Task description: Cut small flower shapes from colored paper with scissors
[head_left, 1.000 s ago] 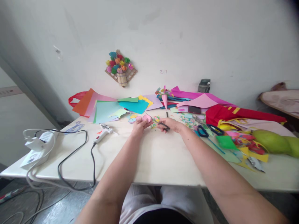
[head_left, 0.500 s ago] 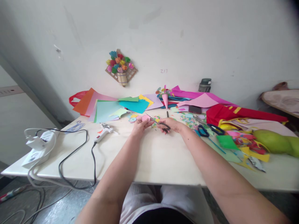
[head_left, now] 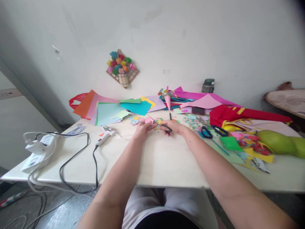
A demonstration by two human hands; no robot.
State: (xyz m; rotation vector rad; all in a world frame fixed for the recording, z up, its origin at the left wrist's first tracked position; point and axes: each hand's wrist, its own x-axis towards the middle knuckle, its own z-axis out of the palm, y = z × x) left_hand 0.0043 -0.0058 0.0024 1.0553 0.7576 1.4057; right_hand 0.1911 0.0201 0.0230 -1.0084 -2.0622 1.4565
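Observation:
My left hand [head_left: 143,129] pinches a small piece of pink paper [head_left: 149,120] above the middle of the table. In my right hand [head_left: 172,127] is a pair of scissors [head_left: 167,128] with dark handles, my fingers wrapped round them. The blades point left and meet the edge of the pink paper; whether they are fully closed is too small to tell. Small coloured paper cutouts [head_left: 134,121] lie just beyond my left hand. Behind my right hand stands a pink paper cone [head_left: 168,101] holding tiny paper flowers, with a black pen [head_left: 170,116] in front of it.
A white glue gun [head_left: 105,135] and its black cord lie left, near a power strip [head_left: 40,152]. Coloured paper sheets [head_left: 108,113] line the back. At right are larger scissors [head_left: 212,131], paper scraps [head_left: 232,143], a red cloth [head_left: 238,116] and a green pear-shaped object [head_left: 274,142].
The whole view has shifted very slightly. Both hands keep their hold on the paper and scissors, and the scissor blades look a little closer together.

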